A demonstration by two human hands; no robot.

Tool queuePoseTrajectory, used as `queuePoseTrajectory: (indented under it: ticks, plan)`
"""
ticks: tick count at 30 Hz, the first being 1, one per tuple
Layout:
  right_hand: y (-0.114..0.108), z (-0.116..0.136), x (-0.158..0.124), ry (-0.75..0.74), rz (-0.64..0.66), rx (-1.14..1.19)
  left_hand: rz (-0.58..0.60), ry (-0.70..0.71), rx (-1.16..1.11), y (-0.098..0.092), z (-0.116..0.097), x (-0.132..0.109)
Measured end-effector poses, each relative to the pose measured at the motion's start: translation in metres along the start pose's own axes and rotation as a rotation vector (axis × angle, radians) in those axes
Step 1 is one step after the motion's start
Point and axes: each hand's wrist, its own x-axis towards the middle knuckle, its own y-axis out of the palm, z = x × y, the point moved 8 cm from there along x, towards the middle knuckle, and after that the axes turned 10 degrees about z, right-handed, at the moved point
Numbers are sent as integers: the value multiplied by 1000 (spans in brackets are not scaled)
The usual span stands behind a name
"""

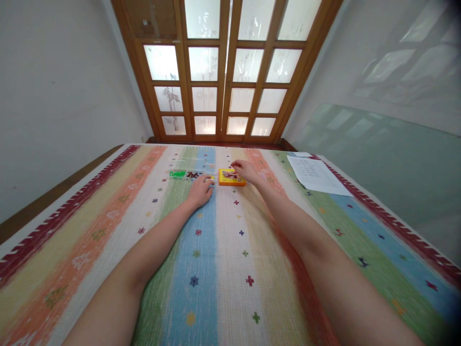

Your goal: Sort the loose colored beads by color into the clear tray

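Note:
A clear plastic case (189, 175) with an open, transparent lid lies at the far middle of the table. One compartment holds small green pieces (177, 174), another holds dark brown pieces (193, 175), and some yellow shows at its right end. My left hand (200, 191) rests at the case's near right side, fingers loosely stretched over that end and thumb apart. Just right of it sits a flat yellow-orange box (230, 182) with a printed or patterned top. Above its right part is my right hand (244, 170), fingertips pinched together; anything between them is too small to make out.
A striped, patterned tablecloth (234, 259) covers the table. White printed sheets (317, 175) lie at the far right. Beyond the table stands a wooden door with glass panes (223, 43). A pale glass panel (382, 168) leans along the right wall.

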Motion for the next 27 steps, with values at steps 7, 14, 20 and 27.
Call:
queuePoseTrajectory:
  ticks: [7,14,20,27]
  plan:
    - [51,69,16,-197,35,-212,-67,-115,47,-13,18,-5]
    - [70,76,3,-156,43,-296,12,-135,41,-5,27,-2]
    - [80,98,-26,-280,93,-427,-82,-174,5,-9,31,-3]
    - [94,112,-45,-303,106,-563,-204,-220,86,-55,48,12]
